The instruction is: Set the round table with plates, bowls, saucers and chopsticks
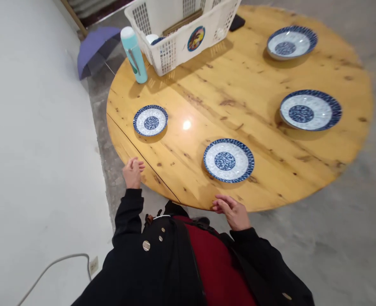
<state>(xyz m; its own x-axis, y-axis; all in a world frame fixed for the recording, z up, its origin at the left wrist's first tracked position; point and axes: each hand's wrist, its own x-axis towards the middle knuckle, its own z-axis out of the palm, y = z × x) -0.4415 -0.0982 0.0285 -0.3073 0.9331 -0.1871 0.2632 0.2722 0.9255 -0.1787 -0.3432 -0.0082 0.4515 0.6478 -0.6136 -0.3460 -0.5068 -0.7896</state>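
Plates (pixel 228 160) are set on the desk (pixel 238 89); left hand (pixel 133 171) and right hand (pixel 234 212) are held apart, unclenched, fingers loosely curled.

I see a black, long-sleeved cloth jacket (pixel 130 267) hanging open over a deep red top (pixel 211 263), its left front dotted with three round, shiny, metallic-looking discs (pixel 146 245); near the waist show a small brown toggle-like piece (pixel 149 219) and a thin white strip (pixel 161 216)
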